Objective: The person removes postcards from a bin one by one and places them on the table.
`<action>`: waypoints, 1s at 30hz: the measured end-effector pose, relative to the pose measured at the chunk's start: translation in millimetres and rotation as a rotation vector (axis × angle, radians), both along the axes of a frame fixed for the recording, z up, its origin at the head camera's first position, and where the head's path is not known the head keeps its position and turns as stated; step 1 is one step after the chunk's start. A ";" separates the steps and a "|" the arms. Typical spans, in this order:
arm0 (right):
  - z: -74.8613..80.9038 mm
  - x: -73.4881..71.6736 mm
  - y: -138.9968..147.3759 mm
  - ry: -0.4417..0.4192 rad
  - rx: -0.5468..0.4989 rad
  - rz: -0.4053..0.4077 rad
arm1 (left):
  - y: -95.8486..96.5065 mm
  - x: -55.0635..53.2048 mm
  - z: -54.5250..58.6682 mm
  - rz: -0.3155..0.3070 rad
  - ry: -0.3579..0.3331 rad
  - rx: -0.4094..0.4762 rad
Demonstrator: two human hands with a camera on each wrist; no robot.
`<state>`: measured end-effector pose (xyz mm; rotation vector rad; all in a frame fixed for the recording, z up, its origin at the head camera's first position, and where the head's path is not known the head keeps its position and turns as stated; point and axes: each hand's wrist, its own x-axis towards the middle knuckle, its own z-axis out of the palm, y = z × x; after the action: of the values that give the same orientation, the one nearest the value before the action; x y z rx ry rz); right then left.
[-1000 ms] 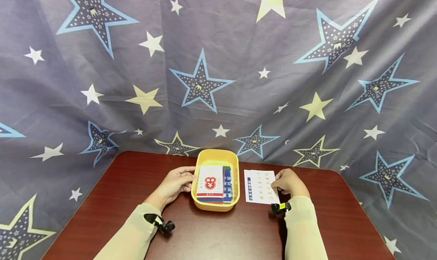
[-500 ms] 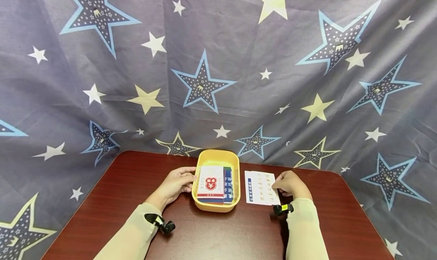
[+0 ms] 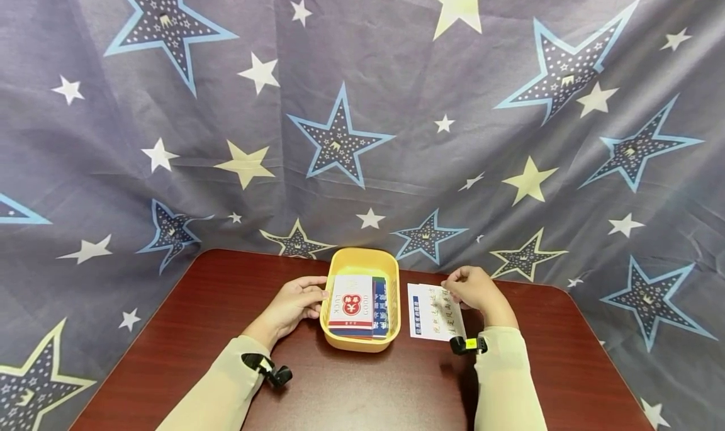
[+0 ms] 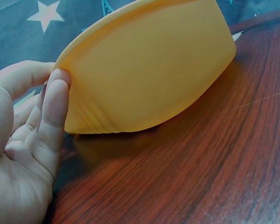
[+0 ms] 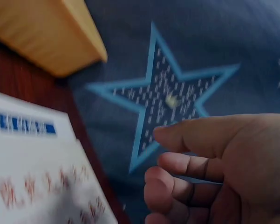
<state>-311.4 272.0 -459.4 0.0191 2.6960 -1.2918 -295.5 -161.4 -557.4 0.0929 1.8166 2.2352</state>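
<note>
A yellow plastic basket [image 3: 362, 345] stands on the table, holding a stack of printed cards topped by a white card with a red emblem [image 3: 352, 305]. My left hand [image 3: 293, 305] pinches the basket's left rim between thumb and fingers, seen close in the left wrist view on the smooth yellow wall [image 4: 144, 70]. To the basket's right lie overlapping white cards [image 3: 435, 321] with a blue label strip and brownish handwritten-style characters. My right hand [image 3: 476, 292] hovers by their upper right corner. In the right wrist view its fingers [image 5: 177, 140] are loosely bent, with nothing between them.
The dark red wooden table [image 3: 238, 286] has rounded far corners. Close behind it hangs a grey cloth [image 3: 396, 154] printed with stars. A black camera is strapped to each wrist over pale sleeves [image 3: 504, 380].
My right hand has let go of the white cards and lifted slightly up and away from their right edge. The left hand stays on the basket; the view shifts a little.
</note>
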 end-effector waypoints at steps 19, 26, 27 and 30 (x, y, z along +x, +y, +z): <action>42.5 -13.0 -124.0 0.052 0.070 0.268 | -1.1 0.8 1.4 -0.002 -0.001 -0.011; 40.9 -30.6 -163.2 -0.022 0.214 0.329 | -0.3 0.5 0.9 -0.007 0.002 0.003; 38.3 -33.5 -166.9 -0.024 0.238 0.336 | 0.0 0.2 0.4 -0.007 0.002 0.007; 30.3 -41.1 -175.2 -0.041 0.306 0.343 | 0.7 0.0 -0.6 -0.004 -0.002 0.014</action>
<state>-352.6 96.8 -429.1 -0.3600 2.6803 -0.7693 -295.5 -160.7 -558.0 0.0964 1.7990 2.2447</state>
